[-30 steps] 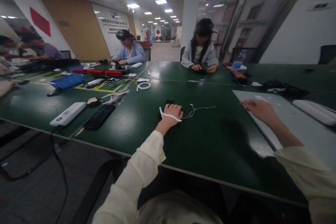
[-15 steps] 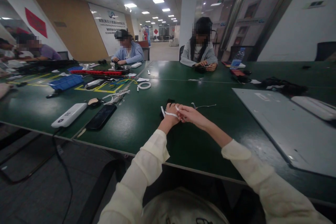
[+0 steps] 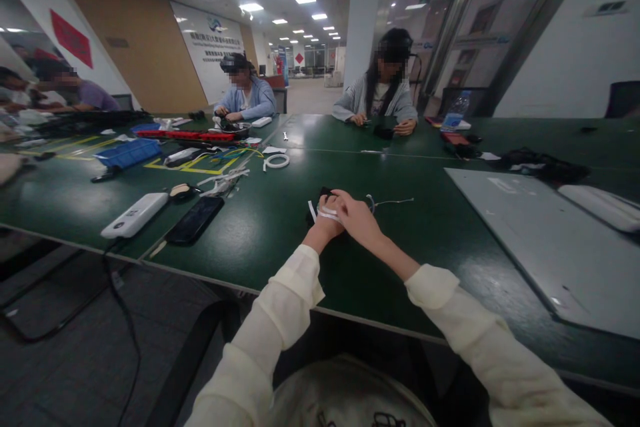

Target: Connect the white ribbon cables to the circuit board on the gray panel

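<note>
Two hands (image 3: 358, 217), one white strip (image 3: 328, 214)

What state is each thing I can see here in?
Left hand: on the dark item, grip hidden.
Right hand: touching the left hand, grip unclear.
Dark item: partly covered by the left hand.
White strip: lying across the left hand.
Phone: lying flat, screen dark.
White device: lying flat, wired at near end.
White tube: coiled.
Bottle: standing upright.
Grey board: lying flat.

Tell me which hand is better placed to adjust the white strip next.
Right, probably: the right hand has its fingers by the white strip, while the left hand lies beneath that strip, over the black piece.
</note>
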`<state>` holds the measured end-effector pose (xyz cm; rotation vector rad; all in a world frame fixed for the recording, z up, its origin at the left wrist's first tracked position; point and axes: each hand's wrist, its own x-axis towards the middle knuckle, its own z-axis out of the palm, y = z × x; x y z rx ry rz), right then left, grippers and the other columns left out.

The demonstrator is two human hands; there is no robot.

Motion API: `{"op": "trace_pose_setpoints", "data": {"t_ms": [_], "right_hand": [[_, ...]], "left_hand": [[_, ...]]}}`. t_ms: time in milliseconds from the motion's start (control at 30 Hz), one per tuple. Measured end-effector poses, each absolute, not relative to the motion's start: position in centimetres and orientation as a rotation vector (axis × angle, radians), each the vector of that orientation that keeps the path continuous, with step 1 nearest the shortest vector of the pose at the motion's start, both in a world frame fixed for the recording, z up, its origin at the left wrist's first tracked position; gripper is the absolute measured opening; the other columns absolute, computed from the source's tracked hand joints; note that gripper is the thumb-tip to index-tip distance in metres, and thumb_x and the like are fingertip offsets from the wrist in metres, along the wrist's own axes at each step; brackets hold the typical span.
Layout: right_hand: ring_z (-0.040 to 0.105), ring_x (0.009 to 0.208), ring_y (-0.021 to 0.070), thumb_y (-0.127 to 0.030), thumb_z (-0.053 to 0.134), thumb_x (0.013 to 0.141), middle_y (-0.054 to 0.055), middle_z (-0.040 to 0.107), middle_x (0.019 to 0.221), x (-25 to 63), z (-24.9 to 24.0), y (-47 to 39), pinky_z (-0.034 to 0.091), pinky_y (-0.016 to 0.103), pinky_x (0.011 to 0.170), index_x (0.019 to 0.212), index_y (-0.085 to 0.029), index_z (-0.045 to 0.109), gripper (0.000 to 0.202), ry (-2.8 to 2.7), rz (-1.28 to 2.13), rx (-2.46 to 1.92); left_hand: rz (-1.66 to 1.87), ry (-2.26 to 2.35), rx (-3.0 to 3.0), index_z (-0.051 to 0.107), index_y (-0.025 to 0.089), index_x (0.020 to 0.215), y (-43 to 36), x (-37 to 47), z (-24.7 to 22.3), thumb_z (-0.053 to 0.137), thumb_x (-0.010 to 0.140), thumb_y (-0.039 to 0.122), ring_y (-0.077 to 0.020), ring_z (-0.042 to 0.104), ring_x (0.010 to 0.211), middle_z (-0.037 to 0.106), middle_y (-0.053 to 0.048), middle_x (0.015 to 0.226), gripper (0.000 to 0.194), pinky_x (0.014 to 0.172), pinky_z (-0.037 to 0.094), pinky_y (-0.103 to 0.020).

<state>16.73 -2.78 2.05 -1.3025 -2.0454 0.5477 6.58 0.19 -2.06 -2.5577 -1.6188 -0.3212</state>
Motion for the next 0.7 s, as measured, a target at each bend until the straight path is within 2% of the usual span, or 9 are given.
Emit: {"op": "trace_pose_setpoints", "data": {"t_ms": [167, 300, 433, 533, 700], "right_hand": [[0.061, 0.072, 0.0217, -0.036, 0.037, 0.091, 0.012, 0.062, 0.092, 16.3, 2.0, -3.5, 0.045, 0.032, 0.065, 0.135, -0.021, 0.034, 0.046, -2.246, 0.187, -1.510], [0.060, 0.070, 0.0226, -0.043, 0.036, 0.090, 0.012, 0.063, 0.089, 17.0, 2.3, -3.5, 0.044, 0.032, 0.061, 0.137, -0.020, 0.028, 0.053, -2.266, 0.133, -1.531], [0.059, 0.077, 0.0226, -0.040, 0.035, 0.091, 0.011, 0.062, 0.096, 20.0, 3.1, -2.2, 0.044, 0.033, 0.067, 0.134, -0.019, 0.034, 0.048, -2.185, 0.129, -1.562], [0.058, 0.085, 0.0219, -0.035, 0.035, 0.090, 0.011, 0.060, 0.101, 24.8, 3.0, -0.1, 0.044, 0.033, 0.075, 0.127, -0.017, 0.042, 0.042, -2.054, 0.061, -1.642], [0.043, 0.112, 0.0336, -0.033, 0.042, 0.085, 0.022, 0.046, 0.121, 34.7, -0.2, 2.5, 0.038, 0.043, 0.087, 0.125, -0.009, 0.044, 0.047, -1.808, -0.269, -2.091]], "left_hand": [[-0.281, -1.598, -2.554, 0.044, 0.018, 0.126, -0.2, 6.5, -2.0, 0.042, 0.082, 0.024, -0.0304, 0.031, 0.126, 0.043, -0.013, 0.133, 0.044, 0.106, 0.018, -0.049], [-0.312, -1.589, -2.564, 0.048, 0.019, 0.120, -0.3, 6.6, -1.6, 0.044, 0.081, 0.026, -0.0285, 0.040, 0.118, 0.051, -0.012, 0.124, 0.040, 0.104, 0.022, -0.049], [-0.408, -1.614, -2.509, 0.052, 0.019, 0.111, 0.0, 6.9, -1.6, 0.038, 0.087, 0.030, -0.0237, 0.049, 0.107, 0.058, -0.009, 0.111, 0.030, 0.101, 0.026, -0.047], [-0.463, -1.629, -2.485, 0.052, 0.019, 0.112, 0.2, 7.1, -2.0, 0.036, 0.089, 0.033, -0.0219, 0.050, 0.106, 0.058, -0.008, 0.111, 0.031, 0.100, 0.027, -0.045], [-0.462, -1.603, -2.512, 0.051, 0.018, 0.115, 0.4, 6.9, -2.2, 0.034, 0.090, 0.040, -0.0228, 0.049, 0.110, 0.056, -0.009, 0.115, 0.038, 0.101, 0.028, -0.045]]}}
